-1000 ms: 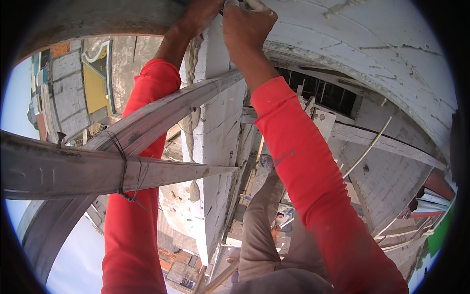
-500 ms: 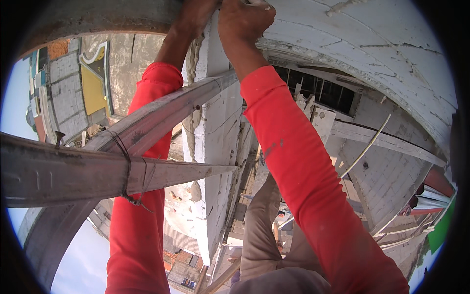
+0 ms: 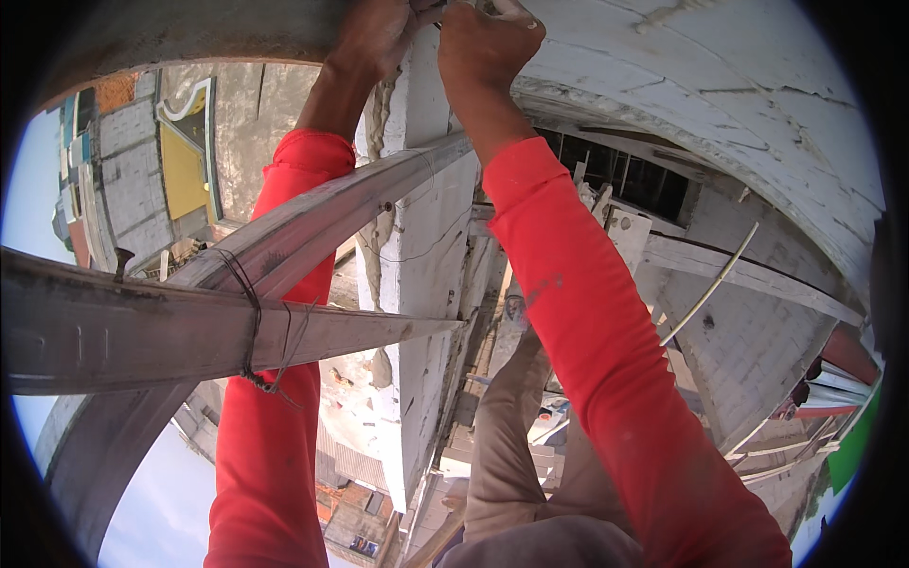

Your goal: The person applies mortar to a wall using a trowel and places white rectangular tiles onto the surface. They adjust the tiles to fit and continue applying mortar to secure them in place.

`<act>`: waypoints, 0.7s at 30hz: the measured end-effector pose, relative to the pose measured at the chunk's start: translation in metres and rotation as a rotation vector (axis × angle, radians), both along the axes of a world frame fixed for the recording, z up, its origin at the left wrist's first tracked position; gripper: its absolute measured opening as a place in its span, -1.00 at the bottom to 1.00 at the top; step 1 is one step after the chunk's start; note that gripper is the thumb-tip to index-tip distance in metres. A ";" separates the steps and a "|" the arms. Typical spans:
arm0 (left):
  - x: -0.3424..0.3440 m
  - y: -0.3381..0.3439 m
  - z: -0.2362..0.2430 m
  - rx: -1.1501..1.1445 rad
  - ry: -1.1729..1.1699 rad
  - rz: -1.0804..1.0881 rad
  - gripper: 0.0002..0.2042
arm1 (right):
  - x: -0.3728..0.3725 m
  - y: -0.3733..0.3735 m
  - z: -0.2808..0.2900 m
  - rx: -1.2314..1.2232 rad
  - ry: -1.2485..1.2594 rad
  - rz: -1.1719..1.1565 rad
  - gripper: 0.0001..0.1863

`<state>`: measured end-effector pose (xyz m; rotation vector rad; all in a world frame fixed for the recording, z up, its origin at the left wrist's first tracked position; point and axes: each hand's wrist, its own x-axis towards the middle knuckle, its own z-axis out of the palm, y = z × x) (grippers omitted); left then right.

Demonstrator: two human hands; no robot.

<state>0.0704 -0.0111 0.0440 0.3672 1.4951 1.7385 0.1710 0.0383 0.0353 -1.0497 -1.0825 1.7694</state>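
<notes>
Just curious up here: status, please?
Left hand and right hand both gripping the white wall block's top edge. Wire-tied metal rails cross below the arms.

2 hands [image 3: 374, 38], 2 wooden planks [image 3: 189, 331]

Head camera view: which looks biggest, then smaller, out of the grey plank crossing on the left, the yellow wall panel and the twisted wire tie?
1. Grey plank: largest, though nearness to the camera inflates it.
2. Yellow wall panel: smaller, and far off, so its true size is unsure.
3. Wire tie: smallest, wrapped around the plank.
</notes>
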 end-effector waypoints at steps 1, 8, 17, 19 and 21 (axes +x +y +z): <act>-0.001 0.001 0.002 -0.030 0.011 -0.030 -0.91 | 0.001 0.000 0.000 0.004 0.036 0.000 -0.75; -0.007 0.003 0.009 -0.213 0.001 -0.031 -0.84 | 0.000 -0.002 -0.017 0.148 0.121 -0.032 -0.70; -0.020 0.010 0.000 -0.255 0.052 -0.026 -0.72 | -0.011 0.006 -0.020 0.056 0.205 0.002 -0.94; -0.017 0.012 0.001 -0.264 0.099 -0.007 -0.73 | -0.014 0.003 -0.018 0.112 0.207 -0.062 -0.93; -0.015 0.011 0.005 -0.248 0.148 -0.046 -0.72 | -0.015 0.000 -0.017 0.166 0.033 -0.033 -0.92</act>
